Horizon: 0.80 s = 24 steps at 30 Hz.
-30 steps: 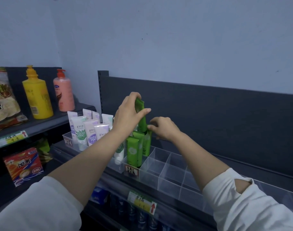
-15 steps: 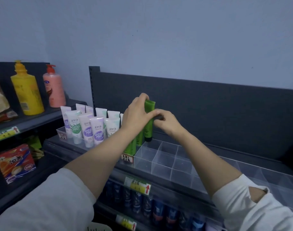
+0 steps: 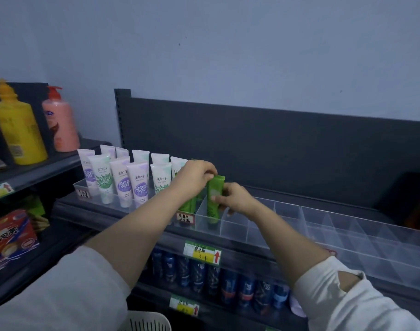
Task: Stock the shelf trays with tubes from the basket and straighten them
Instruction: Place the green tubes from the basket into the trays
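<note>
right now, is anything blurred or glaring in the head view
Head view: dim bluish light, no hard glare; the yellow bottle and pink pump bottle at the left edge are smeared; the white tubes read sharper; wide-angle bending tilts the back panel.

Ten white tubes (image 3: 137, 185) stand upright on the shelf. One green tube (image 3: 215, 194) shows in full; more green tubes (image 3: 188, 205) just beside it are partly hidden and cannot be counted. One yellow pump bottle (image 3: 17, 130) and one pink pump bottle (image 3: 60, 123) make two on the neighbouring shelf. Three price tags (image 3: 202, 253) bear red arrows; two handwritten labels (image 3: 185, 217) front the trays. There is one red snack packet (image 3: 10, 237) and one white basket (image 3: 144, 322). The blue cans (image 3: 199, 271) below are too dim to count.
</note>
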Each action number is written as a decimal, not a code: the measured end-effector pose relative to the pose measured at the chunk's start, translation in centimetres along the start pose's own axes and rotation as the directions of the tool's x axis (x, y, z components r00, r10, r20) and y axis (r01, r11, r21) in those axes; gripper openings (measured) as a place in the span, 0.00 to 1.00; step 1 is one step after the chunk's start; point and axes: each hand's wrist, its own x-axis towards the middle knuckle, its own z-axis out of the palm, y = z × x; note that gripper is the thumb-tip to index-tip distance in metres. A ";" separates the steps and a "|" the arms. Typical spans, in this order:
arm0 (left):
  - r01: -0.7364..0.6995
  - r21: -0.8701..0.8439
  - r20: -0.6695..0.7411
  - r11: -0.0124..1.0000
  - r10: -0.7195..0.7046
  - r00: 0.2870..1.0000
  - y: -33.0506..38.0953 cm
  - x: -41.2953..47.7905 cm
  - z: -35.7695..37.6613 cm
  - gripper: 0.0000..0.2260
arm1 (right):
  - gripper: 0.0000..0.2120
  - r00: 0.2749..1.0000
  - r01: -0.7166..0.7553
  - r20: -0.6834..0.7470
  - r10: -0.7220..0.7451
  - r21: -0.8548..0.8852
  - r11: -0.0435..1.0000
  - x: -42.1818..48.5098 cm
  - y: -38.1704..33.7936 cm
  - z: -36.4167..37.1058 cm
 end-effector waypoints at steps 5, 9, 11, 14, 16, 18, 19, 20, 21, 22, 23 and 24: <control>-0.023 0.040 -0.011 0.999 0.023 1.000 -0.8 0.1 0.2 0.11 | 0.04 0.996 0.004 -0.086 0.000 0.040 0.999 -0.1 -1.0 -0.1; -0.050 0.044 -0.028 0.998 0.052 0.998 -1.3 -0.2 0.4 0.11 | 0.07 0.993 -0.020 -0.116 0.019 -0.010 1.000 -0.4 -1.0 0.1; -0.075 0.029 -0.047 0.997 0.077 0.996 -1.4 -0.4 0.4 0.11 | 0.10 0.989 -0.027 -0.148 0.025 -0.012 1.000 -0.6 -1.0 0.0; -0.108 0.006 -0.074 0.994 0.108 0.991 -1.2 -0.9 0.3 0.11 | 0.16 0.972 -0.050 -0.229 0.049 0.000 0.999 -1.2 -1.1 -0.3; -0.125 -0.016 -0.091 0.992 0.123 0.988 -1.1 -1.5 0.2 0.10 | 0.18 0.935 -0.069 -0.353 0.027 -0.108 0.992 -1.6 -1.2 -0.4; -0.134 -0.025 -0.113 0.991 0.130 0.985 -1.2 -2.2 0.1 0.09 | 0.14 0.877 -0.092 -0.480 -0.028 -0.223 0.971 -2.3 -1.7 -0.3; -0.138 -0.021 -0.125 0.990 0.135 0.983 -1.3 -2.6 0.1 0.08 | 0.12 0.852 -0.082 -0.518 -0.069 -0.264 0.961 -2.7 -2.1 -0.1; -0.141 -0.016 -0.136 0.990 0.138 0.981 -1.5 -3.1 0.1 0.07 | 0.10 0.838 -0.059 -0.533 -0.119 -0.305 0.951 -3.1 -2.4 0.1; -0.140 -0.009 -0.141 0.990 0.137 0.980 -1.8 -3.6 0.1 0.06 | 0.09 0.834 -0.029 -0.524 -0.169 -0.349 0.937 -3.5 -2.8 0.5; -0.135 0.005 -0.142 0.991 0.134 0.981 -2.1 -4.2 0.1 0.06 | 0.08 0.840 0.004 -0.497 -0.217 -0.394 0.919 -3.7 -3.0 1.0; -0.126 0.026 -0.137 0.992 0.128 0.982 -2.6 -4.7 0.2 0.06 | 0.08 0.852 0.037 -0.456 -0.255 -0.434 0.900 -3.9 -3.3 1.5; -0.117 0.051 -0.132 0.992 0.123 0.984 -3.0 -5.3 0.3 0.06 | 0.08 0.869 0.067 -0.408 -0.280 -0.463 0.884 -3.9 -3.4 2.1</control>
